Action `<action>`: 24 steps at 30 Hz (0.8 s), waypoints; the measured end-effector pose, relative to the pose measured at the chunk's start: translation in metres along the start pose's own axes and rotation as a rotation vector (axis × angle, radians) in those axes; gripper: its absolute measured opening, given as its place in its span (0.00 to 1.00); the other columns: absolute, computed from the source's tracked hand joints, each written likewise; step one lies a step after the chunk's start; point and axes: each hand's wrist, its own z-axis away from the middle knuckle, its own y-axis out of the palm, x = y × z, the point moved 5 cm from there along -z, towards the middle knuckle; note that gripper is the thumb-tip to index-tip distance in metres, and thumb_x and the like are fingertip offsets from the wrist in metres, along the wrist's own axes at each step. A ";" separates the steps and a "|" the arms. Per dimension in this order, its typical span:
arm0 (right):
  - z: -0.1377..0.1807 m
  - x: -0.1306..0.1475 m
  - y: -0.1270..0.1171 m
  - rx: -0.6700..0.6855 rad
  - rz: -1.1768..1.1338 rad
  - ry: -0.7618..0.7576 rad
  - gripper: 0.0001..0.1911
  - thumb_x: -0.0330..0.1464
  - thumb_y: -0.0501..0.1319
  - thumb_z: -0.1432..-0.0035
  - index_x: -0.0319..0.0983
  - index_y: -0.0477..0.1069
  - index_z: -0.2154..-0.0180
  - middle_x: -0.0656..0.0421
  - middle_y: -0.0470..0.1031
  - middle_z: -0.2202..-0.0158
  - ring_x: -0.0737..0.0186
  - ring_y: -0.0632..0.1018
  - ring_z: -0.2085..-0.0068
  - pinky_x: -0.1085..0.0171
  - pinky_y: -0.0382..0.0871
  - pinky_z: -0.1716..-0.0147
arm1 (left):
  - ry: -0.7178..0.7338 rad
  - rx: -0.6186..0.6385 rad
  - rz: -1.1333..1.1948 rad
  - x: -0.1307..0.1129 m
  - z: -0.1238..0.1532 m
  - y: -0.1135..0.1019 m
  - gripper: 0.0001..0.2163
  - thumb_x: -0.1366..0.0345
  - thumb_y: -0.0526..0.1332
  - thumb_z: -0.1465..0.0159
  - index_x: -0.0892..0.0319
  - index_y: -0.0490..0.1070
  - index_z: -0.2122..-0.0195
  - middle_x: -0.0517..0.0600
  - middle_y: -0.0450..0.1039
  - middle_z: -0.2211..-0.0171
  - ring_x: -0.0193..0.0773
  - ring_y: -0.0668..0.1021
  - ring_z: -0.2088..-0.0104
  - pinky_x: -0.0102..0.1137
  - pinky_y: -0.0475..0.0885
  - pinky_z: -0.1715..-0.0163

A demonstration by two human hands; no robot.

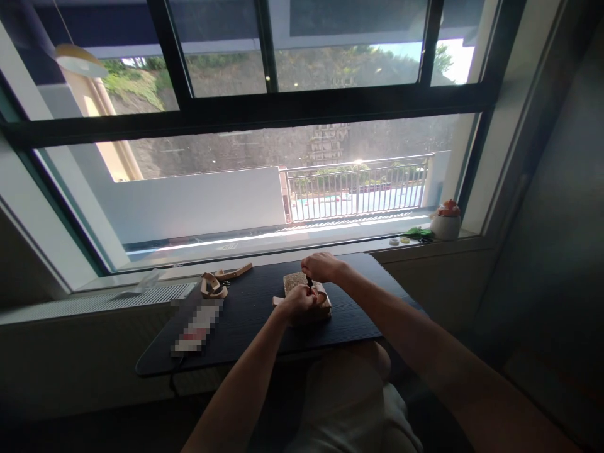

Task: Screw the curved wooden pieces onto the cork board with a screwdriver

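Observation:
My right hand (321,267) is closed around an upright tool with a dark shaft (309,282); its lower end is hidden, so its exact kind cannot be made out. Just below, my left hand (300,301) is closed on a tan leather strap (323,296), pressing it against a speckled, cork-like block (293,279). One end of the strap sticks out to the left of my left hand. The block rests on the dark table (255,324). Where the tool meets the strap, my fingers cover the spot.
More tan straps (213,287), partly coiled, lie at the table's back left. A blurred-out power strip-like object (197,328) lies nearer on the left. Behind the table runs a windowsill with a white pot (446,226) at right. My knees are under the front edge.

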 end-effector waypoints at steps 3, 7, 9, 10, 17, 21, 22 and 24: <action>-0.001 0.003 0.002 -0.012 0.001 0.001 0.17 0.36 0.50 0.39 0.37 0.73 0.57 0.48 0.75 0.57 0.54 0.75 0.57 0.62 0.66 0.61 | 0.008 -0.003 -0.001 -0.002 0.001 -0.001 0.06 0.67 0.56 0.47 0.62 0.68 0.78 0.48 0.66 0.80 0.31 0.66 0.79 0.30 0.57 0.77; 0.000 0.004 0.005 -0.027 0.000 0.033 0.19 0.37 0.48 0.38 0.35 0.72 0.56 0.46 0.75 0.57 0.53 0.75 0.56 0.61 0.66 0.61 | 0.012 -0.010 -0.006 -0.004 0.002 -0.001 0.06 0.68 0.56 0.47 0.62 0.67 0.80 0.48 0.64 0.82 0.30 0.64 0.79 0.30 0.57 0.76; 0.001 0.005 0.005 -0.027 0.001 0.046 0.19 0.37 0.48 0.38 0.34 0.72 0.55 0.45 0.75 0.57 0.53 0.75 0.56 0.61 0.66 0.61 | 0.017 -0.015 -0.006 -0.005 0.003 -0.001 0.07 0.68 0.56 0.47 0.62 0.67 0.80 0.48 0.64 0.82 0.30 0.64 0.79 0.30 0.57 0.76; 0.002 0.005 0.005 -0.025 0.001 0.050 0.20 0.37 0.47 0.38 0.34 0.72 0.55 0.45 0.75 0.57 0.52 0.75 0.56 0.61 0.66 0.61 | 0.022 -0.018 -0.005 -0.005 0.003 -0.001 0.07 0.68 0.56 0.47 0.62 0.67 0.80 0.48 0.65 0.81 0.30 0.65 0.79 0.30 0.57 0.76; 0.006 0.006 -0.004 0.021 -0.007 0.026 0.18 0.38 0.53 0.42 0.39 0.71 0.53 0.50 0.75 0.55 0.53 0.75 0.56 0.61 0.67 0.62 | 0.039 -0.049 -0.026 -0.010 0.004 -0.003 0.07 0.69 0.56 0.47 0.61 0.64 0.81 0.48 0.65 0.80 0.31 0.65 0.78 0.29 0.58 0.76; 0.007 0.004 -0.006 0.035 -0.022 -0.008 0.15 0.34 0.52 0.42 0.41 0.73 0.57 0.53 0.76 0.57 0.57 0.75 0.57 0.64 0.66 0.62 | 0.044 -0.035 -0.032 -0.012 0.005 -0.003 0.07 0.69 0.56 0.46 0.61 0.64 0.80 0.48 0.65 0.81 0.30 0.65 0.79 0.29 0.58 0.76; 0.007 0.003 -0.005 0.038 -0.026 -0.014 0.15 0.34 0.52 0.41 0.40 0.74 0.58 0.53 0.76 0.58 0.58 0.75 0.57 0.64 0.65 0.62 | 0.044 -0.032 -0.032 -0.012 0.005 -0.003 0.07 0.68 0.56 0.46 0.61 0.64 0.80 0.48 0.65 0.81 0.30 0.65 0.79 0.29 0.57 0.77; 0.006 0.002 -0.003 0.036 -0.033 -0.016 0.15 0.34 0.51 0.41 0.39 0.74 0.59 0.52 0.76 0.58 0.58 0.75 0.58 0.65 0.65 0.62 | 0.042 -0.027 -0.030 -0.009 0.004 -0.002 0.07 0.68 0.56 0.46 0.61 0.65 0.80 0.48 0.65 0.81 0.31 0.66 0.78 0.29 0.57 0.77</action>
